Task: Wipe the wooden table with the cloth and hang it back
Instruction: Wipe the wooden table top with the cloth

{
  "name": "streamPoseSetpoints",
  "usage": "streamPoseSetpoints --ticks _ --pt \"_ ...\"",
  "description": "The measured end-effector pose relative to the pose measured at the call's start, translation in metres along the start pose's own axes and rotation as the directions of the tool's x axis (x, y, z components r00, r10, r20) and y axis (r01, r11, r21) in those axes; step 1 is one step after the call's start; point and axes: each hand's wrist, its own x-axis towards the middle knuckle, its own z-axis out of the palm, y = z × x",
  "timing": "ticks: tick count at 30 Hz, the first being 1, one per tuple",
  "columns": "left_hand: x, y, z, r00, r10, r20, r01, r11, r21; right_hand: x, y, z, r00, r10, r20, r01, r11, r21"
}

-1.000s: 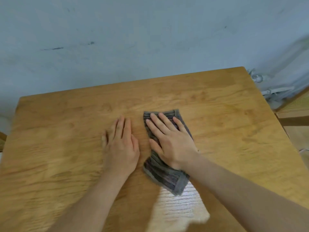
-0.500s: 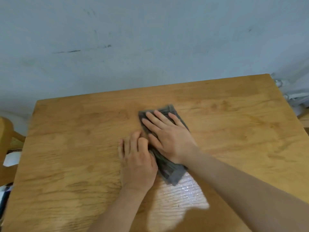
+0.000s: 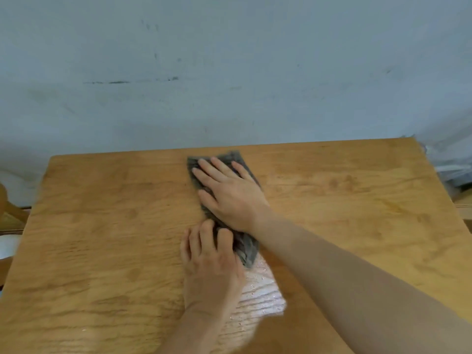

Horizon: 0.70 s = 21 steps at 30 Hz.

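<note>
A wooden bench [image 3: 102,238] fills the lower part of the view, its far edge running against a pale blue-grey wall [image 3: 229,72] marked with a few dark scuffs. A folded grey cloth [image 3: 246,247] lies flat on the bench as a long narrow strip, its far end close to the far edge and its near end pointing back toward the person, a little right of centre.

The right hand [image 3: 229,195] lies palm down on the far half of the cloth with its fingers spread wide and flat, the fingertips reaching almost to the cloth's far end; it presses rather than grips. The bare right forearm runs off to the lower right corner.

The left hand [image 3: 212,256] rests just nearer, also palm down, its fingers close together. Its fingertips touch the left edge of the cloth's near half, just beside the right wrist; it holds nothing.

Near the cloth's near end, a bright wet-looking patch [image 3: 258,295] shines on the wood grain. At the far left, part of a wooden chair [image 3: 10,208] shows beyond the bench edge.
</note>
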Motion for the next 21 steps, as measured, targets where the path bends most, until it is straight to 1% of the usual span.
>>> streamPoseSetpoints --ticks 1,2,3,4,5,6,7,8,9,10,12,13,14,15,16,17,18,19,20,21 --pt "0.001 0.0 -0.001 1.0 0.015 -0.007 -0.016 1.0 -0.01 -0.016 0.018 -0.002 0.999 0.037 -0.022 -0.038 0.999 -0.021" --pt "0.002 -0.001 0.0 0.999 0.031 -0.011 -0.032 0.999 -0.016 -0.035 0.044 -0.005 0.991 0.12 -0.052 -0.122 0.992 -0.04" --pt "0.003 -0.001 0.0 0.999 0.044 -0.006 -0.044 0.999 -0.016 -0.052 0.074 -0.011 0.968 0.236 -0.083 -0.241 0.969 -0.047" --pt "0.002 -0.002 0.001 0.999 0.052 -0.001 -0.052 0.999 -0.004 -0.064 0.102 -0.019 0.924 0.37 -0.095 -0.375 0.926 -0.044" --pt "0.002 -0.003 0.001 0.998 0.06 0.005 -0.06 0.998 0.013 -0.071 0.124 -0.026 0.865 0.491 -0.102 -0.497 0.867 -0.033" --pt "0.002 -0.002 0.002 0.998 0.065 0.013 -0.066 0.997 0.03 -0.072 0.138 -0.031 0.805 0.582 -0.114 -0.588 0.809 -0.017" --pt "0.002 -0.001 0.001 0.997 0.07 0.022 -0.071 0.997 0.041 -0.068 0.144 -0.031 0.757 0.639 -0.134 -0.645 0.764 0.0" --pt "0.002 0.001 0.001 0.997 0.074 0.024 -0.075 0.996 0.051 -0.061 0.139 -0.03 0.738 0.659 -0.145 -0.664 0.748 0.016" --pt "0.002 0.002 0.0 0.997 0.076 0.021 -0.077 0.995 0.056 -0.055 0.128 -0.027 0.758 0.636 -0.144 -0.64 0.768 0.019" --pt "0.002 0.003 0.0 0.997 0.079 0.014 -0.079 0.995 0.056 -0.053 0.111 -0.021 0.809 0.571 -0.139 -0.575 0.818 0.008" --pt "0.002 0.005 0.0 0.997 0.074 0.015 -0.075 0.995 0.067 -0.07 0.078 -0.01 0.927 0.36 -0.1 -0.365 0.931 -0.028" --pt "0.002 0.004 0.0 0.998 0.054 0.023 -0.055 0.996 0.069 -0.087 0.067 -0.007 0.962 0.263 -0.068 -0.266 0.963 -0.043" --pt "0.002 0.002 -0.001 0.999 0.017 0.029 -0.019 0.998 0.064 -0.105 0.065 -0.005 0.979 0.195 -0.051 -0.198 0.979 -0.057" --pt "0.002 0.006 -0.003 0.999 -0.015 0.03 0.013 0.999 0.051 -0.124 0.077 -0.007 0.982 0.18 -0.053 -0.183 0.981 -0.061" --pt "0.001 0.014 -0.004 0.999 -0.025 0.03 0.024 0.999 0.03 -0.139 0.1 -0.011 0.972 0.223 -0.073 -0.228 0.971 -0.069" --pt "0.001 0.025 -0.003 0.999 -0.002 0.034 0.002 1.0 0.004 -0.149 0.128 -0.017 0.944 0.314 -0.103 -0.322 0.944 -0.066" --pt "-0.001 0.038 -0.002 0.997 0.058 0.04 -0.058 0.998 -0.019 -0.153 0.157 -0.024 0.893 0.432 -0.128 -0.441 0.896 -0.048" --pt "-0.004 0.055 0.002 0.988 0.147 0.045 -0.145 0.989 -0.044 -0.152 0.182 -0.032 0.825 0.546 -0.145 -0.555 0.832 -0.029" --pt "-0.007 0.072 0.005 0.974 0.221 0.044 -0.217 0.973 -0.073 -0.148 0.199 -0.037 0.765 0.625 -0.156 -0.634 0.773 -0.013" --pt "-0.008 0.087 0.01 0.967 0.253 0.026 -0.25 0.963 -0.102 -0.14 0.204 -0.037 0.739 0.651 -0.174 -0.661 0.75 -0.003"
